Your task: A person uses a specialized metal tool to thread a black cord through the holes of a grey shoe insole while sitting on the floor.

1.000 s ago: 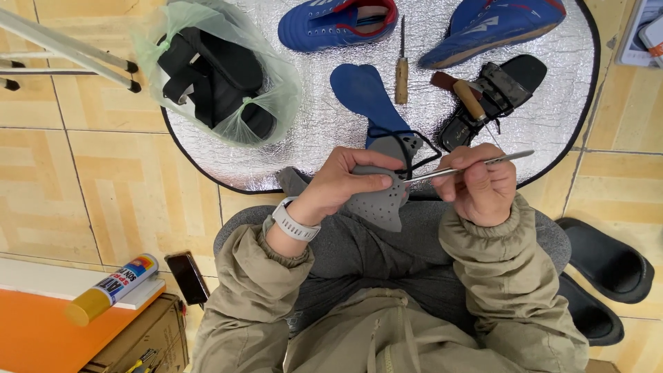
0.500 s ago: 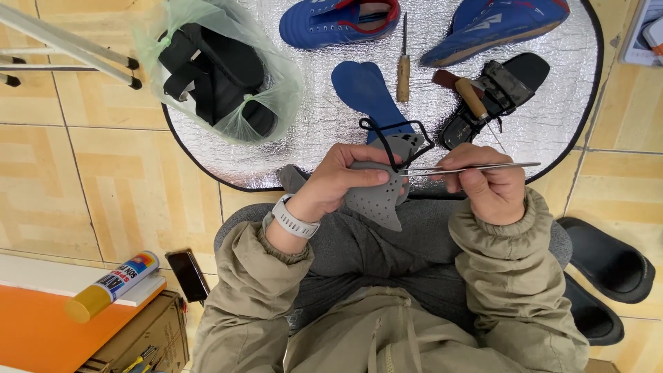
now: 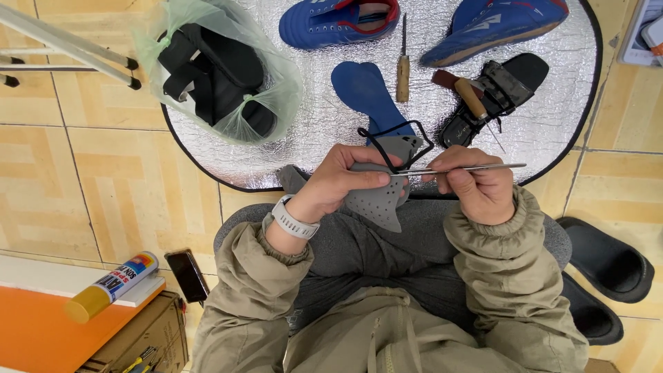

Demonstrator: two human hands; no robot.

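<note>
Pinching a grey perforated shoe insole piece [image 3: 376, 200] between thumb and fingers, the left hand [image 3: 345, 183] is clamped on its upper edge, over the person's lap. The right hand [image 3: 476, 186] has its fingers closed around a thin metal stitching awl [image 3: 459, 168], whose shaft runs level toward the left fingertips and meets the grey piece just beyond them. A black cord [image 3: 394, 141] loops up from that spot, just past the fingertips; whether it passes through the piece is hard to tell.

The grey piece looks light, thin and floppy, likely to bend and slip under the tool's push, so a grip close beside the point of contact suits it best.

Farther beyond the fingers, on a silver foil mat [image 3: 311, 131], lie a blue insole [image 3: 362, 86], a wooden-handled awl [image 3: 402, 69], two blue shoes and a black sandal [image 3: 497, 93].
</note>
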